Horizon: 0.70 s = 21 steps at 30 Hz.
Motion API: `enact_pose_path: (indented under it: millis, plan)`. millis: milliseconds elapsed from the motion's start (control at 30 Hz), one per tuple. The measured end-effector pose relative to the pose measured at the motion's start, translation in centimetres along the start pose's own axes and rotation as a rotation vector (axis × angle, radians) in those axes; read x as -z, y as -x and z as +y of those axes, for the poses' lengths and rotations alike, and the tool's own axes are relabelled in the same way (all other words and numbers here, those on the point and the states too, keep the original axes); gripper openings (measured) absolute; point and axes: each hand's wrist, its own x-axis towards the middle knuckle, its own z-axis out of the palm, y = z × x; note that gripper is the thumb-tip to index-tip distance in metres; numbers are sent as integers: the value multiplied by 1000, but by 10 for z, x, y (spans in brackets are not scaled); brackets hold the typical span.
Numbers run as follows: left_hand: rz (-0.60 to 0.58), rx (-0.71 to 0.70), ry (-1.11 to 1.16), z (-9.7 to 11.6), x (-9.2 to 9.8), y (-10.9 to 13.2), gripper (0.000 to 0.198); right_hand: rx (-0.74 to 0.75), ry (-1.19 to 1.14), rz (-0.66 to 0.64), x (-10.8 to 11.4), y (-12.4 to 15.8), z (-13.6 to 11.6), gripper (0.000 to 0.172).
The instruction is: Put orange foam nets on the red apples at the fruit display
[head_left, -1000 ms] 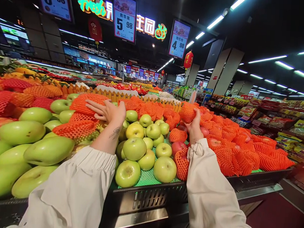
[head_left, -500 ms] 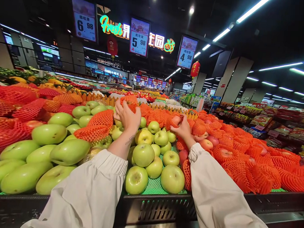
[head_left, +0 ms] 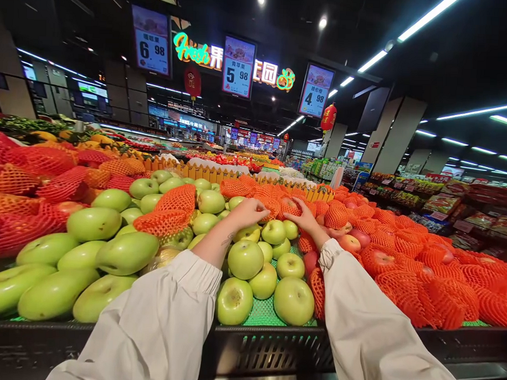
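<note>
My left hand (head_left: 249, 211) and my right hand (head_left: 306, 217) meet over a red apple in an orange foam net (head_left: 288, 205) at the back of the green apple pile (head_left: 245, 259). The right hand's fingers curl round the netted apple. The left hand's fingertips are pinched together on orange foam net (head_left: 268, 208) just left of it. Both arms are in cream sleeves. More netted red apples (head_left: 400, 261) lie to the right.
A black crate rim (head_left: 268, 346) fronts the display. Large green fruits (head_left: 126, 252) and loose orange nets (head_left: 169, 209) lie left, red-netted fruit (head_left: 25, 171) beyond. A yellow picket divider (head_left: 204, 173) runs behind. Price signs (head_left: 238, 66) hang overhead. Shelves of packaged goods (head_left: 464, 208) stand right.
My left hand came down and rightward from the back of the pile with orange net. My right hand stayed on the netted apple, and both hands now meet there.
</note>
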Motion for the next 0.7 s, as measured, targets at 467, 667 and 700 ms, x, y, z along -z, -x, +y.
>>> enact_pose_path:
  millis: [467, 667, 700]
  plan:
    - [285, 55, -3, 7, 10, 0, 30, -491, 225, 306, 54, -8, -12, 66]
    - [436, -9, 26, 12, 12, 1, 31, -720, 555, 193, 67, 4, 7, 41]
    - [452, -16, 31, 12, 12, 2, 33, -744, 593, 149, 66, 5, 9, 40]
